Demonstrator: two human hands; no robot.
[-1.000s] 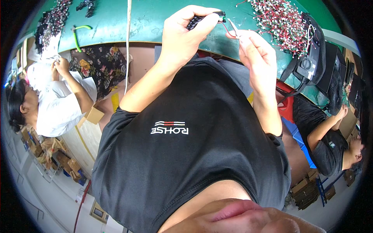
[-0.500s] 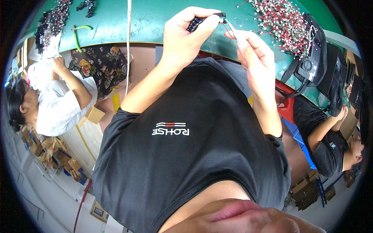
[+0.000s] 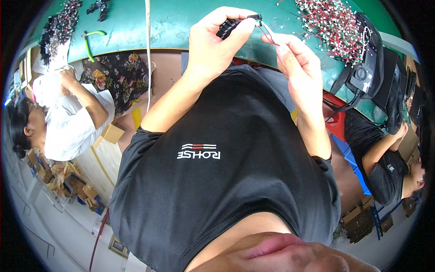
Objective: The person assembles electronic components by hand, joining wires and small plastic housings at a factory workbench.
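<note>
Reading our view as a clock face, we look down at our two bare hands meeting near twelve o'clock, over the near edge of a green desk [image 3: 176,27]. Our left hand [image 3: 210,43] pinches a small black ridged part [image 3: 228,28] between thumb and fingers, its far end poking out toward three o'clock. Our right hand [image 3: 297,59], between one and two o'clock, has its thumb and fingertips closed on thin wires [image 3: 268,36], reddish and pale, which stretch from that end to our grip.

We judge the work on this one part to be midway: the wires already reach its end, but we cannot tell whether they are fastened or only lie against it. Neither hand has let go, so we take this part as unfinished.

Beyond our right hand, toward one o'clock, a large heap of red-and-white wire pieces [image 3: 331,29] covers the desk; we judge that plenty of wires remain unused. A black bag with a grey box [image 3: 361,76] sits at two o'clock. Around ten o'clock lie green-handled pliers [image 3: 89,49], untouched, and a darker heap of parts and wires [image 3: 63,25]; near eleven is a small black cluster [image 3: 100,9]. Whether those are finished pieces, we cannot tell.
</note>
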